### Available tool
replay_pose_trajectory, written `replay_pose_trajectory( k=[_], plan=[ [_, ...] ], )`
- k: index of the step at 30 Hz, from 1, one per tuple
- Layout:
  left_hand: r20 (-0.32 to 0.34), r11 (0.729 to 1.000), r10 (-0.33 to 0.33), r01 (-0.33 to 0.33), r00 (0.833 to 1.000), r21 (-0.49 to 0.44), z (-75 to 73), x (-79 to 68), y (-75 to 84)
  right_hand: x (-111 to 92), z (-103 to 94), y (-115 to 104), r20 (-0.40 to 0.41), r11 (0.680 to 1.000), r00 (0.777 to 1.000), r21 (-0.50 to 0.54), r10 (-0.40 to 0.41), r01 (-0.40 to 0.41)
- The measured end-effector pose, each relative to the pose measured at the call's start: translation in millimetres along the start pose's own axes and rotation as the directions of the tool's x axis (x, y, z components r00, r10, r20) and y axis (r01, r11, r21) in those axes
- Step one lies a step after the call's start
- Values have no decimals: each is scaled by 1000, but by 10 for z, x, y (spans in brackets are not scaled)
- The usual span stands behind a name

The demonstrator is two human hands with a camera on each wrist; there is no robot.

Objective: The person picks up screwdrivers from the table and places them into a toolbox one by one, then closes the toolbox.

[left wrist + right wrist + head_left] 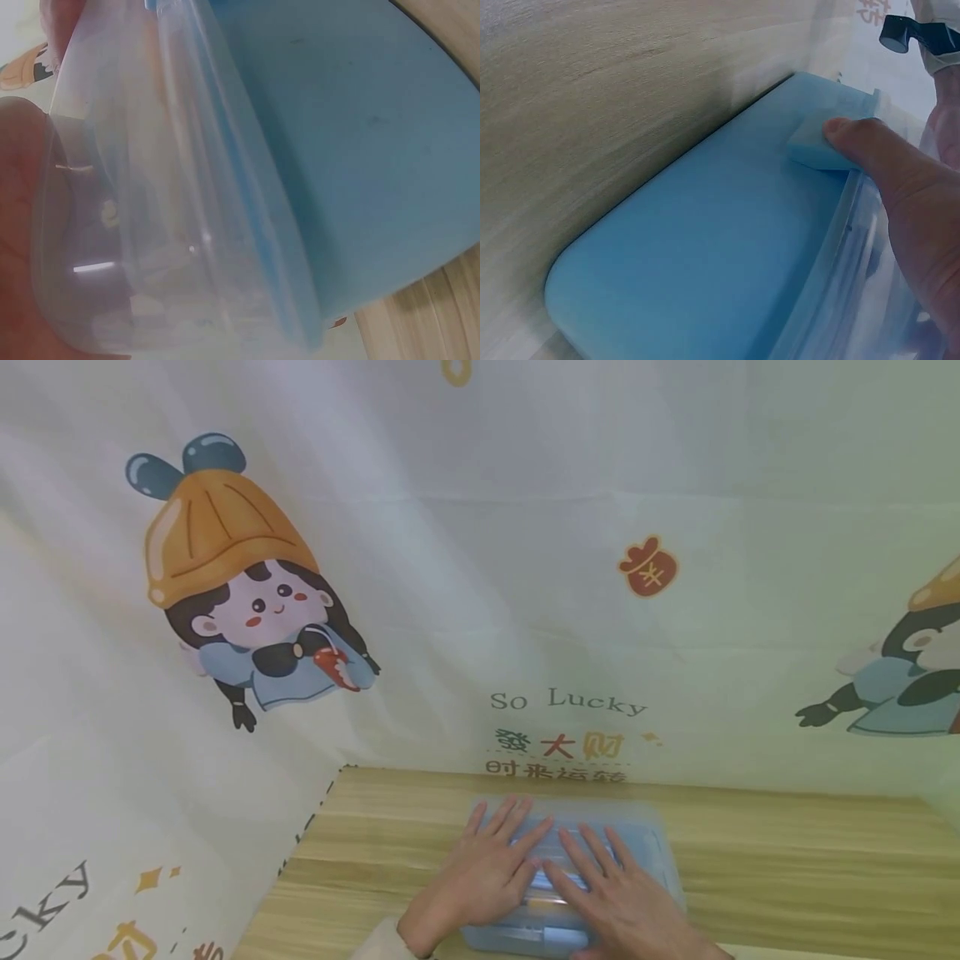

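A blue plastic box [705, 240] with a clear domed lid [652, 843] sits on the table in front of me. My left hand [487, 868] rests on the lid's left part, fingers spread and straight. On the right part lies my right hand [622, 897], its fingers also extended. In the right wrist view, the right thumb [870, 146] presses on the blue latch [810, 150] at the box's front. Against the lid's edge in the left wrist view is the left palm [15, 225]. Through the lid, contents show only as blurred shapes.
A wood-grain table [795, 868] extends to both sides of the box. Behind and to the left hangs a pale cloth [465, 568] printed with cartoon figures and lettering. A black mount [930, 36] is strapped on the left wrist.
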State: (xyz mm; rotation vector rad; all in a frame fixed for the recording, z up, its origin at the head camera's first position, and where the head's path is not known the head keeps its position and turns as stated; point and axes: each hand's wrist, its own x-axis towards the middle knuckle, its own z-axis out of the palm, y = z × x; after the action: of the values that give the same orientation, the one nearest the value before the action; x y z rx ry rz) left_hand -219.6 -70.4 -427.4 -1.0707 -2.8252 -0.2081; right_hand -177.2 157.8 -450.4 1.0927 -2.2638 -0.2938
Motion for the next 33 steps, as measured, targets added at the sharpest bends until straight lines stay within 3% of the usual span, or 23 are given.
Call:
replay_pose_trajectory(
  k=[11, 18, 22, 25, 33],
  plan=[
    [-17, 1000, 0, 0, 1000, -14, 11, 38, -9, -19, 75, 22, -53, 999, 998, 27, 25, -23],
    [-89, 987, 8, -22, 996, -157, -15, 40, -51, -43, 41, 54, -57, 989, 996, 136, 66, -58],
    [-189, 978, 5, -44, 982, -203, -27, 18, -140, -59, 15, 123, -150, 979, 984, 191, 96, -66],
    [-240, 978, -36, -15, 970, -207, -63, -12, -231, -90, 4, 211, -197, 974, 973, 210, 124, -82],
    [-316, 983, -124, 73, 941, -169, -130, -133, -517, -311, -40, 488, -185, 958, 958, 225, 219, -176]
  ],
)
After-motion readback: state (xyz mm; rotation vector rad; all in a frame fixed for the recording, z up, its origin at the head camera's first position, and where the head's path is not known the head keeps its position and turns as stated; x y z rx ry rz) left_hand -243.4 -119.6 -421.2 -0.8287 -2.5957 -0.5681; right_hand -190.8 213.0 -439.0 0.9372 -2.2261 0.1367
